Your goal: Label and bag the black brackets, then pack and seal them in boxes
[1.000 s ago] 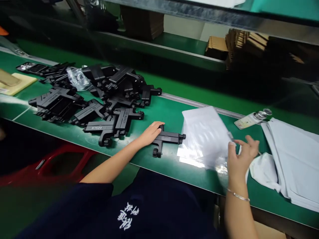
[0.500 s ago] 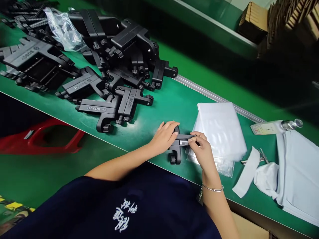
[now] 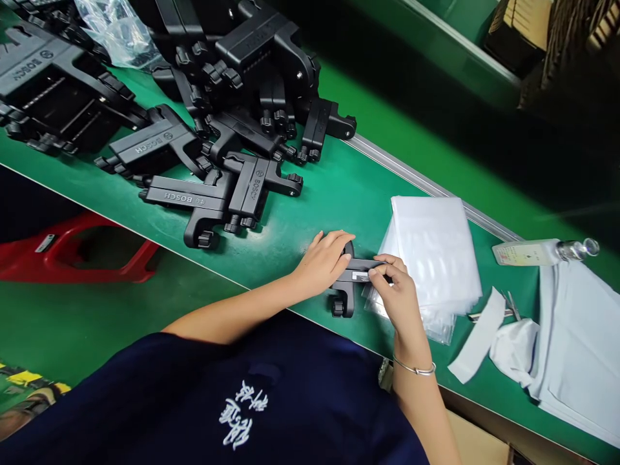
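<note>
A black plastic T-shaped bracket [image 3: 345, 287] with a knob at its near end lies on the green table. A small white label [image 3: 361, 276] sits on its arm. My left hand [image 3: 322, 265] holds the bracket's crosspiece, fingers over the top and thumb against the arm. My right hand [image 3: 394, 287] has its fingers closed around the arm's right end, the thumb at the label's right edge. Whether that thumb presses the label or only the plastic is hidden. Just beyond my right hand lies a stack of clear plastic bags [image 3: 436, 252].
Several black BOSCH brackets [image 3: 184, 194] are heaped at the left, beside a crumpled clear bag [image 3: 119, 32]. A bottle [image 3: 527, 252], a white strip [image 3: 477, 336], a metal tool [image 3: 511, 307], a white cloth [image 3: 516, 349] and white sheets [image 3: 581, 349] lie right. A red stool [image 3: 72, 255] stands below.
The view has shifted slightly, so the heap of brackets sits higher in the picture. Both hands stay on the bracket, with the right thumb still at the label.
</note>
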`<state>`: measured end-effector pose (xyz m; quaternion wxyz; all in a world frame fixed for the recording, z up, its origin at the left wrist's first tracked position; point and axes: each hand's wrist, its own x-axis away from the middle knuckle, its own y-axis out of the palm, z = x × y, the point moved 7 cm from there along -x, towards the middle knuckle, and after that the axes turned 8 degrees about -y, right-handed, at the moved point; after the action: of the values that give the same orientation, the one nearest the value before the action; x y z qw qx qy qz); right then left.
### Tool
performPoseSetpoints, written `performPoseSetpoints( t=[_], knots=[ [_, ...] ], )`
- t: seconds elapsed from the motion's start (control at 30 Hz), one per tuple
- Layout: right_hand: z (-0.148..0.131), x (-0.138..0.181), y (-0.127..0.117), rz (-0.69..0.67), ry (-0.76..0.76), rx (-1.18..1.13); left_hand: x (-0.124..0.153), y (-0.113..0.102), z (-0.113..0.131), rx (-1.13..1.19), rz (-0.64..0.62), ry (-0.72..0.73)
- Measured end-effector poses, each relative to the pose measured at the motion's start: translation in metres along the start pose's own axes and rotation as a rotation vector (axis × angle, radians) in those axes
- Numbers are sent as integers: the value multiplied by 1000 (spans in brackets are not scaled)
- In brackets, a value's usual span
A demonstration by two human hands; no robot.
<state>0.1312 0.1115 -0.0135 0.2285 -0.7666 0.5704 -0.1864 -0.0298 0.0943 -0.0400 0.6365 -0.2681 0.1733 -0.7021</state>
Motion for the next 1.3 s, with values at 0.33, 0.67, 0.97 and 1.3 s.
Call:
performPoseSetpoints(
  t=[0.33,0.67,0.97,1.3],
  knots=[
    [-2,1,0,-2,-20,25,-1,1,0,-6,0,-2],
    [-4,1,-2,-17,-78,106,25,-9,11,124,-210,281],
    [14,5,-24,-285,-224,175,16,-10,28,-219,-281,544],
    [11,4,-19,-291,-235,224,26,-19,32,-548,-84,723]
  ],
)
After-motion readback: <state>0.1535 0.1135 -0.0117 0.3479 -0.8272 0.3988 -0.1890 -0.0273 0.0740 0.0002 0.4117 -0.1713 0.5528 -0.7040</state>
